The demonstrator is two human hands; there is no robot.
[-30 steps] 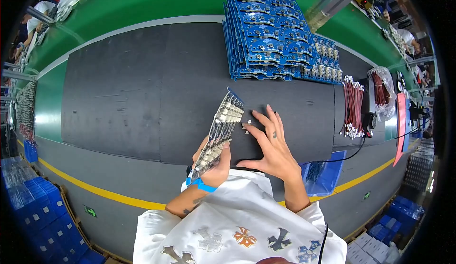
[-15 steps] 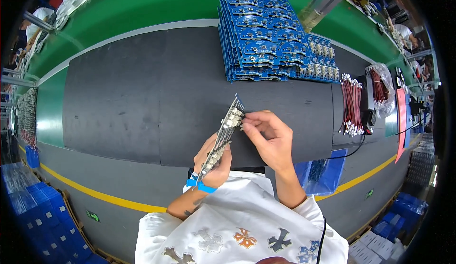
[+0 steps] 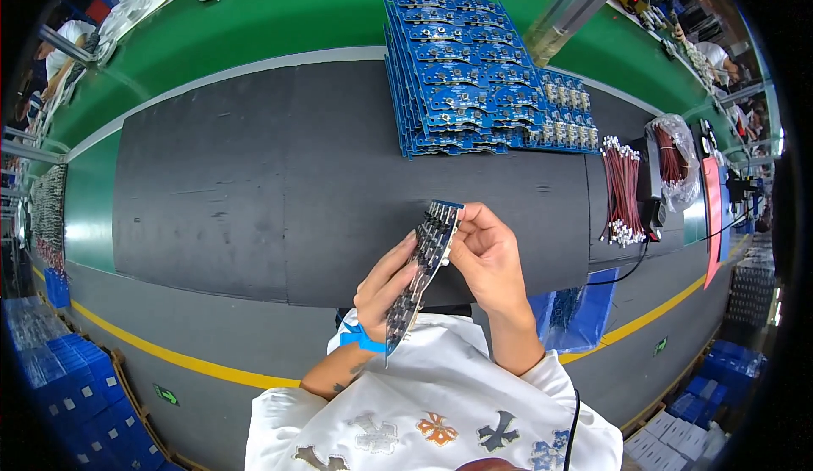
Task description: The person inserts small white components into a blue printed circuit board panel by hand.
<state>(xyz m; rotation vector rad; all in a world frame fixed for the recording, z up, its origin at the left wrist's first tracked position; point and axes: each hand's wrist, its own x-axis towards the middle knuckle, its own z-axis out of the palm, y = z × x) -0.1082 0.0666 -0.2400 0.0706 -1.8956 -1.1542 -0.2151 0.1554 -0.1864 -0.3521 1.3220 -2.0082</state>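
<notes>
Between my hands a circuit board panel (image 3: 430, 255) is held tilted, nearly edge-on, with dark and pale parts along its face. Fingers of my left hand (image 3: 381, 289) are closed on its left side; a blue band circles that wrist. My right hand (image 3: 489, 255) is bent round the upper right edge, thumb and fingertips pinching the board there. What lies behind the panel is hidden. Farther off, a tall stack of blue circuit board panels (image 3: 461, 73) stands on the black mat (image 3: 212, 183), with more panels (image 3: 567, 111) bearing pale connectors beside it.
On the right lie a bundle of dark red wires (image 3: 622, 187) with white plugs and a clear bag (image 3: 677, 166) of similar wires. A metal post (image 3: 572, 13) rises behind the stack. A blue plastic bag (image 3: 576, 314) sits below the table edge. Blue crates (image 3: 76, 386) stand lower left.
The board panel has been turned so its other face shows, and its top has tipped rightward. My left fingers have shifted along its left side; my right hand has moved slightly lower.
</notes>
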